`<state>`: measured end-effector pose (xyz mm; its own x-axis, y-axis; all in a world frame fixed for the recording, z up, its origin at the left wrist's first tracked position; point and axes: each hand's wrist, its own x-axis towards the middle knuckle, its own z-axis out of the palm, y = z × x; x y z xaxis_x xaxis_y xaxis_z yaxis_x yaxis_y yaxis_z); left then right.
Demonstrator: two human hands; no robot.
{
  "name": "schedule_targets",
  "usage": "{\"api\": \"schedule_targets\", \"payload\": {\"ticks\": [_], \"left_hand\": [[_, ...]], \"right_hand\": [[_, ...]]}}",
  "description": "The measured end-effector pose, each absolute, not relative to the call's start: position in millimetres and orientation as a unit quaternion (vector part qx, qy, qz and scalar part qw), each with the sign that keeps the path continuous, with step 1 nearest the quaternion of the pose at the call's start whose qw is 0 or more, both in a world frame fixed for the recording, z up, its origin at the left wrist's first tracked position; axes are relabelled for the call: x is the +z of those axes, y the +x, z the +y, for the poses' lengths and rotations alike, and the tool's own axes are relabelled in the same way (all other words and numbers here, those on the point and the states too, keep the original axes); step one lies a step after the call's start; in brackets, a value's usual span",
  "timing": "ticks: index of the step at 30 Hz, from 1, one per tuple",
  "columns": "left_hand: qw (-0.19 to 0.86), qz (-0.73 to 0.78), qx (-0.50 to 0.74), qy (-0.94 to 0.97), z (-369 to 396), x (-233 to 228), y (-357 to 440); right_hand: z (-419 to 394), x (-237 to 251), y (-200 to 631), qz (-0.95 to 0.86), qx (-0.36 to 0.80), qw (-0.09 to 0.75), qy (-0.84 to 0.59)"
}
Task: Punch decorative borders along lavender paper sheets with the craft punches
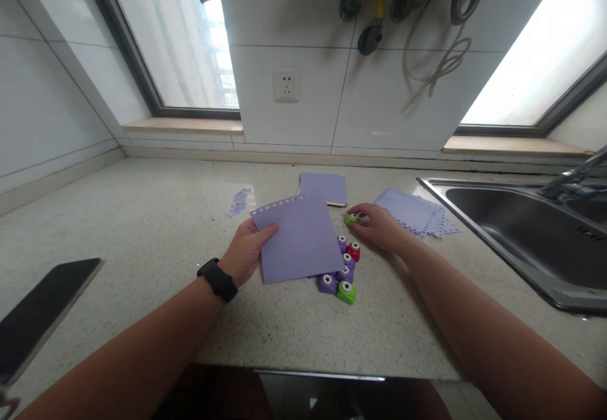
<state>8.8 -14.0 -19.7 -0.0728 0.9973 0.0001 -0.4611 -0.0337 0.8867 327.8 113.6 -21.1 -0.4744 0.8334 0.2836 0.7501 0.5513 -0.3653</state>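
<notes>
1. Lilac paper is what the left hand (246, 250) holds: one sheet (298, 236) gripped at its left edge, thumb on top and fingers underneath, with a row of small punched holes along its top edge. The sheet is lifted at a slant just above the worktop (142, 217).
2. Off to the right, the right hand (379, 225) rests on the worktop with its fingers curled over a small green punch (351, 218), fingertips touching it; whether it is truly gripped I cannot tell.
3. Steel sink (521, 230) sits at the far right, set into the worktop; nothing shows in the part of the basin I can see, and a tap (573, 176) reaches over it.
4. Between the hands lies a cluster of little punches (344, 271): purple ones, a red one and another green one, partly tucked under the sheet's right edge.
5. Behind the held sheet lies a pad of the same lilac paper (323, 187), flat on the worktop.
6. Beside the right hand, toward the sink, lies a fanned stack of sheets (417, 211) with scalloped, punched edges.
7. Tiny lilac scraps (238, 200) are heaped on the worktop, left of the pad.
8. A dark phone (40, 309) lies at the near left edge, well apart from everything else.
9. A black watch (217, 279) wraps the left wrist.
</notes>
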Motion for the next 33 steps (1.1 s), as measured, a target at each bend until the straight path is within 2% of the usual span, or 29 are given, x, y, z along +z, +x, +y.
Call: {"api": "schedule_targets", "payload": {"ticks": [3, 6, 9, 15, 20, 33], "left_hand": [[0.586, 0.378, 0.622, 0.356, -14.6, -18.4, 9.3], [0.588, 0.382, 0.618, 0.355, -15.7, -16.7, 9.8], [0.590, 0.385, 0.617, 0.351, -16.8, -16.0, 9.8], [0.595, 0.391, 0.608, 0.352, -17.0, -17.0, 8.8], [0.594, 0.393, 0.597, 0.369, -16.8, -17.7, 7.6], [0.553, 0.478, 0.531, 0.430, -27.5, -10.4, 11.1]], "right_hand": [[108.9, -16.3, 323.6, -0.810, 0.167, 0.281, -0.488], [102.4, -12.1, 318.5, -0.732, 0.316, 0.342, -0.496], [97.2, -9.6, 314.5, -0.669, 0.447, 0.405, -0.434], [89.3, -1.8, 305.5, -0.546, 0.596, 0.478, -0.343], [81.2, 3.4, 298.7, -0.515, 0.626, 0.507, -0.294], [58.7, 12.4, 294.5, -0.524, 0.643, 0.481, -0.283]]}}
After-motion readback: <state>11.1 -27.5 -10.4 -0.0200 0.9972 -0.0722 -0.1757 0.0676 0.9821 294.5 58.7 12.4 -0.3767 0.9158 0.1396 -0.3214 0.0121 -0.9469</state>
